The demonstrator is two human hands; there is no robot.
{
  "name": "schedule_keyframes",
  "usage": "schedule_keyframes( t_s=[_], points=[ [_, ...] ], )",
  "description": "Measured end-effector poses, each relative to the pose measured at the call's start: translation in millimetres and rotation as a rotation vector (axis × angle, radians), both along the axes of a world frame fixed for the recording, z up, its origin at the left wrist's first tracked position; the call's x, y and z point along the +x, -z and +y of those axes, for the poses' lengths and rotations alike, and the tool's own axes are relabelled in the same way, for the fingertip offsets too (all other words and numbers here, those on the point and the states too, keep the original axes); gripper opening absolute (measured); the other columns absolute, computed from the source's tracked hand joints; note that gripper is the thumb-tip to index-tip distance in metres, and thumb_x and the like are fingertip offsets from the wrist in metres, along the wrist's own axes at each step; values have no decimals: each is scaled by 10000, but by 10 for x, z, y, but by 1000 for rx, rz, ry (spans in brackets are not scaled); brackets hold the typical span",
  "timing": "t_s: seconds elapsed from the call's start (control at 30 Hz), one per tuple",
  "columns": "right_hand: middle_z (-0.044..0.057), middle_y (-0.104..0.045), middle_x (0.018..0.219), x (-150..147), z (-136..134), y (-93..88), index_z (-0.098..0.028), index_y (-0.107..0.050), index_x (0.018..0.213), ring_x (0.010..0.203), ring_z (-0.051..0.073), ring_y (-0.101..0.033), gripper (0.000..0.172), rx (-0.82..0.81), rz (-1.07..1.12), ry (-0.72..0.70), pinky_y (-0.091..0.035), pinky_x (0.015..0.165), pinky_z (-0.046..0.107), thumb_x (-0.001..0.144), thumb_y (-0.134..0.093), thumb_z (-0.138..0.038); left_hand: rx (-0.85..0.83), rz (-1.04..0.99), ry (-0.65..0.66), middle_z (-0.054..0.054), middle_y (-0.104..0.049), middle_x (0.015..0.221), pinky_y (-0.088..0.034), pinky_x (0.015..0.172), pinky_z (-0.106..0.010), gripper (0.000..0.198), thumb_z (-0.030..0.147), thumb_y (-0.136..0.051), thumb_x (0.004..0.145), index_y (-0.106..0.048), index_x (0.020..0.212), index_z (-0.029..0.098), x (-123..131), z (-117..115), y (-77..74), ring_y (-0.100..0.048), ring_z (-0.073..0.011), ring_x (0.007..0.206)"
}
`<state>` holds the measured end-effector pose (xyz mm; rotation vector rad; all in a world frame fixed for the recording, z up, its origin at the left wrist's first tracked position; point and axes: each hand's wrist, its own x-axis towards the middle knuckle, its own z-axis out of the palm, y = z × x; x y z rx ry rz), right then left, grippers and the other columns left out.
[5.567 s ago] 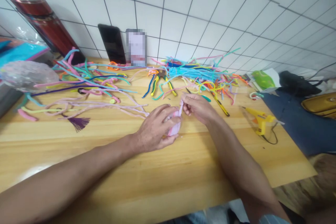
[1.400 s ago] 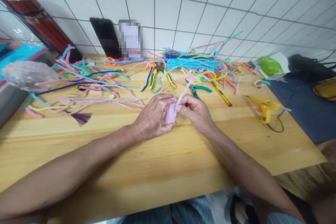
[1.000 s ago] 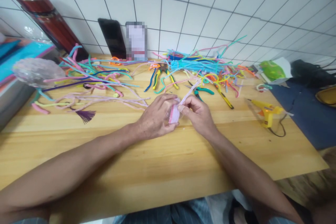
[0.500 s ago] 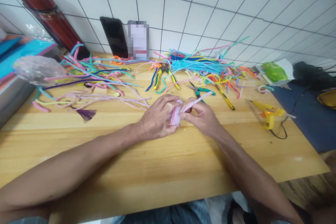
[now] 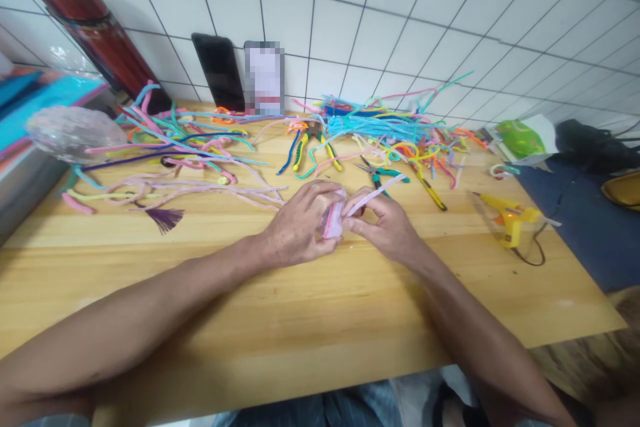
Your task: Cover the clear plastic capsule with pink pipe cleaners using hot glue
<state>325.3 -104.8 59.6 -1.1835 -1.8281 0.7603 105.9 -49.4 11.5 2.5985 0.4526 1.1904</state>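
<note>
My left hand (image 5: 303, 225) is closed around a small pale-lilac piece (image 5: 333, 217) with a pink stripe, built from fuzzy pipe cleaner. Its far side is hidden by my fingers. Thumb and forefinger of my right hand (image 5: 384, 223) pinch a pale lilac pipe cleaner (image 5: 383, 192) against the right edge of that piece. The free end of this pipe cleaner sticks up to the right past my knuckles. Just beyond my right hand lie teal-handled pliers (image 5: 384, 173).
Behind my hands are yellow-green pliers (image 5: 320, 145), a blue pipe-cleaner bundle (image 5: 380, 125) and a yellow cutter (image 5: 431, 188). Loose pipe cleaners (image 5: 185, 147) cover the left. A yellow glue gun (image 5: 511, 217) lies right. Two phones (image 5: 219, 73) and a red thermos (image 5: 95, 33) stand near the wall.
</note>
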Motion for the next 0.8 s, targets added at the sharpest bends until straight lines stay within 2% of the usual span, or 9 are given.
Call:
schedule_keyframes(
  t_s=[0.17,0.37,0.6,0.8],
  points=[
    [30,-745,807,17,8,-67,-213,-767,781,796,194,-687,463,-120,57,3,-513,783,325,1031,-656,-587,11,14,10,-200,-627,1415,-591,1103,-602,633,277,-755,900,-427,1437,202,-1,6,0,-640,-369,1357],
    [22,-687,688,84,113,-164,-197,-738,741,655,172,-619,564,-324,-15,-52,-474,642,298,957,-668,-713,18,39,17,-217,-621,1427,-589,1109,-606,631,258,-747,896,-427,1437,196,-5,-3,-18,-636,-375,1368],
    [16,-664,652,163,323,-382,-199,-679,682,630,157,-602,597,-328,-210,-135,-444,627,289,970,-610,-717,16,59,17,-209,-617,1439,-594,1115,-607,628,282,-760,886,-439,1418,193,-1,12,-19,-628,-381,1370],
    [-13,-614,600,140,475,-626,-194,-666,641,582,134,-533,592,-353,-457,-257,-362,581,277,954,-625,-695,36,96,33,-208,-615,1433,-594,1116,-602,618,317,-793,862,-459,1366,190,13,47,-5,-619,-395,1352]
  ],
)
